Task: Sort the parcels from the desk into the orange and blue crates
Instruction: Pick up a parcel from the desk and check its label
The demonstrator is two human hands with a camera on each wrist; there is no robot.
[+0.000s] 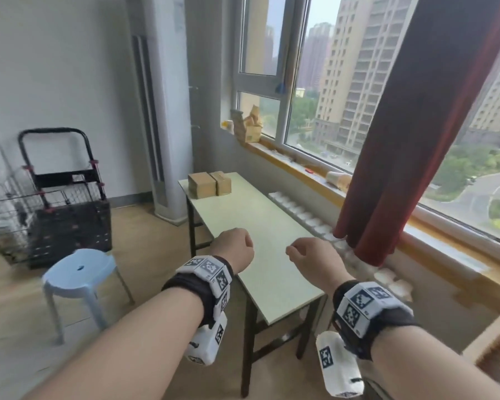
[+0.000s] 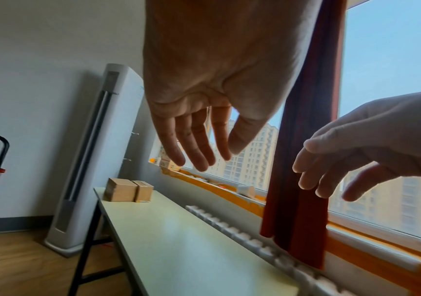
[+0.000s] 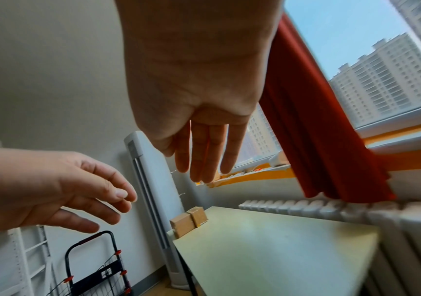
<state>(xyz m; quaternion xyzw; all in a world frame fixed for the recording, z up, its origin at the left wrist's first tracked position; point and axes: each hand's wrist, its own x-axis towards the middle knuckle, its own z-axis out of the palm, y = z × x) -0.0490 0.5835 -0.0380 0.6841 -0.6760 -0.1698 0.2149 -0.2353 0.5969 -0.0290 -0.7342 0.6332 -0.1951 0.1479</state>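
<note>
— Where are the parcels?

— Two brown cardboard parcels sit touching side by side at the far end of the desk [image 1: 260, 226]: the larger parcel [image 1: 201, 185] on the left, at the far left corner, and the smaller parcel [image 1: 221, 182] just to its right. Both lie flat on the pale green top.

— And the hands?

— Both hover above the near half of the desk, well apart from the parcels. The left hand [image 1: 233, 249] is over the near left edge, the right hand [image 1: 309, 259] toward the near right side. A gap lies between them.

— Holding anything?

— No. In the wrist views the fingers [image 2: 194, 140] of the left hand hang down loose and nearly straight, with nothing in them, and the right hand's fingers [image 3: 204, 148] hang the same way, relaxed and empty.

— What surrounds the desk?

— A white radiator [image 1: 298, 212] runs along its right edge beneath the window sill, and a dark red curtain [image 1: 410, 134] hangs past the sill there. A tall white air conditioner [image 1: 168, 111] stands beyond the far left corner. On the floor to the left are a light blue stool [image 1: 80, 269] and a black wire cart [image 1: 55, 203]. I cannot see the crates in any view.
</note>
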